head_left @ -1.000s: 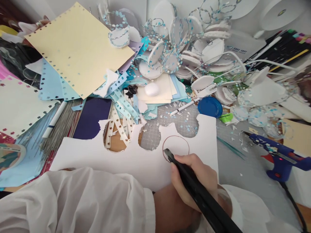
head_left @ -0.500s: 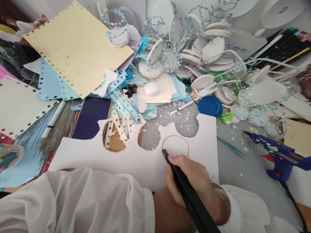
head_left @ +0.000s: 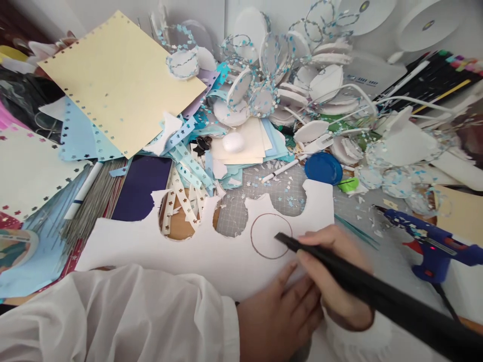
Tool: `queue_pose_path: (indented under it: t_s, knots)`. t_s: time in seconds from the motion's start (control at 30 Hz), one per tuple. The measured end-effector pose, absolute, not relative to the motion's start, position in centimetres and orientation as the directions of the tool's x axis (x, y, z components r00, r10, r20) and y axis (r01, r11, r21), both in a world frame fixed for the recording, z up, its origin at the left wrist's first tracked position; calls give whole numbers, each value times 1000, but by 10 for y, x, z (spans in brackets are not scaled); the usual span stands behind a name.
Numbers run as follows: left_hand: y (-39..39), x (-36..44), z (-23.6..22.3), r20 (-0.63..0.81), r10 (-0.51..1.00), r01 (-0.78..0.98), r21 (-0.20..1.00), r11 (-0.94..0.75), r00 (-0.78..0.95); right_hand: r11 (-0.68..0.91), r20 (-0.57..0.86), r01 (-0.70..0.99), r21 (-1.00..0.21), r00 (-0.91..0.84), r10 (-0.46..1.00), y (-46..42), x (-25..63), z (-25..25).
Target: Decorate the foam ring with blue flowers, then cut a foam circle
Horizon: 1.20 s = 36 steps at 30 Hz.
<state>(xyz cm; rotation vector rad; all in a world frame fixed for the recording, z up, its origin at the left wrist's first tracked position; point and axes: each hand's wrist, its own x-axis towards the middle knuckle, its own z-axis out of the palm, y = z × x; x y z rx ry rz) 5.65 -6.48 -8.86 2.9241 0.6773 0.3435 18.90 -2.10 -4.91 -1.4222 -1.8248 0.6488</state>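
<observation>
A white foam sheet (head_left: 181, 244) with round cut-outs along its far edge lies in front of me, and a brown circle (head_left: 271, 236) is drawn on it. My right hand (head_left: 337, 274) grips a long black tool (head_left: 377, 294) whose tip sits inside the circle's right part. My left hand (head_left: 279, 314), in a white sleeve, lies flat on the sheet's near edge with fingers stretched out, just below the circle.
A blue glue gun (head_left: 430, 241) lies at the right. A blue lid (head_left: 323, 168) and a white pen (head_left: 281, 170) sit beyond the sheet. White foam discs (head_left: 324, 83), punched paper strips (head_left: 188, 171), a yellow sheet (head_left: 121, 80) and a dark phone (head_left: 142, 187) crowd the back and left.
My right hand has swung rightward, moving the tool's tip from the circle's left edge to its right side. My left hand's fingers now show, flat on the sheet.
</observation>
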Motion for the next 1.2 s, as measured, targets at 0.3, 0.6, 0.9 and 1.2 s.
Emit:
queue_pose_path:
  t_s: [0.3,0.6,0.9,1.2]
  knots:
    - [-64,50,-87,229,387,394,16,-919,893,222,269,616,-755,-18,963,-1,222,-56]
    - [-63,50,-86,189,356,358,23,-933,915,213,228,646,-733,-62,972,-4,217,-58]
    - [-61,50,-84,164,335,333,37,-942,928,245,231,658,-712,-110,967,-7,218,-61]
    - [-61,51,-81,165,345,345,33,-938,924,238,202,650,-722,-131,971,-5,212,-65]
